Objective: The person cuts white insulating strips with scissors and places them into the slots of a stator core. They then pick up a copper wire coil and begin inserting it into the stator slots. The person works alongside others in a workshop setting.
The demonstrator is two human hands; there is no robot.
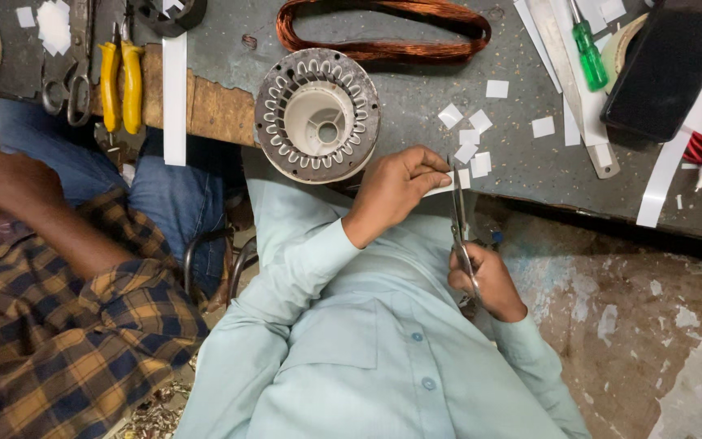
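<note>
stator (317, 115): 1; scissors (460, 236): 2; pliers (120, 84): 1; screwdriver (587, 50): 1; copper coil (383, 28): 1

Grey speckled workbench (416, 97) across the top, worn wooden block (205, 106) at its left edge. Below it a stained, patchy concrete floor (643, 325), pale flecks all over. Metal chair frame (213, 260) at left. Flat, even light.
</note>
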